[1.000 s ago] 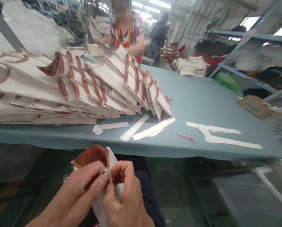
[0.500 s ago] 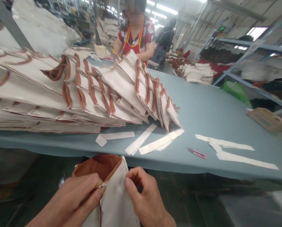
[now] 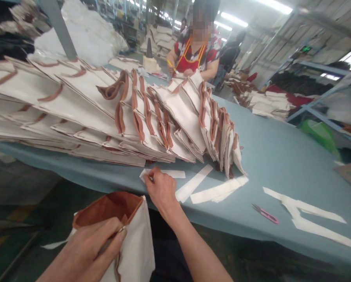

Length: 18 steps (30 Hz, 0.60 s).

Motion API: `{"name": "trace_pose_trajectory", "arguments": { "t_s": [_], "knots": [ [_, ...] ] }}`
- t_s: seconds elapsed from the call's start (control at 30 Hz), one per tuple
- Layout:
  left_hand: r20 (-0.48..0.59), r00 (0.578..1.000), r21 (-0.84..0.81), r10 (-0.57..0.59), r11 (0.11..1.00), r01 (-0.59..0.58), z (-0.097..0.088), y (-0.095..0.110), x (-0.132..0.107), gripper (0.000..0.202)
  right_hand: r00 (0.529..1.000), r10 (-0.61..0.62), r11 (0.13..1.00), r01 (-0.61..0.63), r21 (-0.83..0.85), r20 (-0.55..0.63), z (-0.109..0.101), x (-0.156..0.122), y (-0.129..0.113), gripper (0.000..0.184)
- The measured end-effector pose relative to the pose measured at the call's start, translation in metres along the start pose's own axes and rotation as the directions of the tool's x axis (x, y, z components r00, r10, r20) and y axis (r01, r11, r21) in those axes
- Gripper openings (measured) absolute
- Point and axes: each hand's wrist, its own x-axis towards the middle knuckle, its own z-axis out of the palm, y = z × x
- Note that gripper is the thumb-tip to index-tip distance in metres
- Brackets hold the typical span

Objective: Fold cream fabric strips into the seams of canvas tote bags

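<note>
My left hand [image 3: 88, 246] grips the edge of a cream canvas bag [image 3: 135, 244] with a brown lining, held open below the table's front edge. My right hand [image 3: 160, 188] reaches up onto the blue table [image 3: 269, 156], its fingertips pinched on a small white paper strip [image 3: 144, 174] near the front edge. More white strips [image 3: 213, 191] lie just right of that hand. Behind them leans a long fanned row of finished cream bags with brown handles [image 3: 151, 117].
Pink thread snips [image 3: 265, 213] and long white strips [image 3: 310, 215] lie on the table to the right. A person in a red apron [image 3: 193, 58] works at the far side. Metal shelving [image 3: 325, 90] with fabric stands at right; white sacks [image 3: 87, 35] are behind left.
My right hand let go of the bag and moved up onto the table to the small paper strip. The left hand keeps hold of the bag. The view has shifted left.
</note>
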Motion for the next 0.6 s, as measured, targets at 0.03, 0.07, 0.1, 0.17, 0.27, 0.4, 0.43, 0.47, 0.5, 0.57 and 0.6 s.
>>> {"name": "trace_pose_trajectory", "arguments": {
  "t_s": [0.03, 0.07, 0.1, 0.17, 0.27, 0.4, 0.43, 0.47, 0.5, 0.57, 0.6],
  "knots": [
    [-0.008, 0.999, 0.023, 0.031, 0.999, -0.031, 0.002, -0.004, 0.000, 0.037, 1.000, -0.003, 1.000, 0.003, -0.019, 0.006, 0.003, 0.001, -0.001, 0.022],
    [-0.025, 0.998, 0.049, 0.054, 0.997, -0.053, 0.006, -0.008, -0.001, 0.039, 1.000, -0.010, 0.999, 0.011, -0.033, 0.013, 0.004, 0.002, -0.001, 0.021],
    [-0.046, 0.997, 0.073, 0.060, 0.996, -0.056, 0.010, -0.011, -0.001, 0.041, 1.000, -0.020, 0.999, 0.021, -0.041, 0.021, 0.003, 0.001, 0.001, 0.021],
    [-0.059, 0.998, 0.083, 0.014, 0.997, -0.009, 0.020, -0.016, -0.002, 0.040, 0.999, -0.040, 0.998, 0.041, -0.042, 0.036, -0.002, -0.001, 0.007, 0.020],
    [0.013, 0.995, 0.021, -0.102, 0.995, 0.102, 0.028, -0.014, 0.002, 0.029, 0.998, -0.051, 0.998, 0.052, -0.033, 0.034, -0.012, -0.003, 0.014, 0.023],
    [0.111, 0.968, -0.030, -0.224, 0.973, 0.229, 0.028, 0.003, 0.012, 0.016, 0.999, -0.044, 0.998, 0.044, -0.048, 0.004, -0.011, 0.000, 0.010, 0.034],
    [0.139, 0.963, -0.035, -0.231, 0.971, 0.238, 0.028, 0.007, 0.014, 0.015, 0.999, -0.044, 0.998, 0.044, -0.054, 0.000, -0.008, 0.001, 0.008, 0.036],
    [0.162, 0.959, -0.041, -0.233, 0.969, 0.242, 0.029, 0.010, 0.015, 0.014, 0.999, -0.045, 0.997, 0.045, -0.058, -0.003, -0.004, 0.002, 0.006, 0.033],
    [0.175, 0.956, -0.048, -0.235, 0.968, 0.247, 0.030, 0.013, 0.015, 0.014, 0.999, -0.046, 0.997, 0.045, -0.059, -0.004, -0.001, 0.003, 0.004, 0.028],
    [0.183, 0.952, -0.074, -0.245, 0.962, 0.261, 0.031, 0.015, 0.014, 0.017, 0.999, -0.047, 0.998, 0.047, -0.048, -0.005, 0.004, 0.004, 0.003, 0.022],
    [0.180, 0.951, -0.094, -0.252, 0.958, 0.272, 0.031, 0.015, 0.013, 0.019, 0.999, -0.050, 0.998, 0.050, -0.036, -0.006, 0.006, 0.004, 0.003, 0.021]
  ]
}}
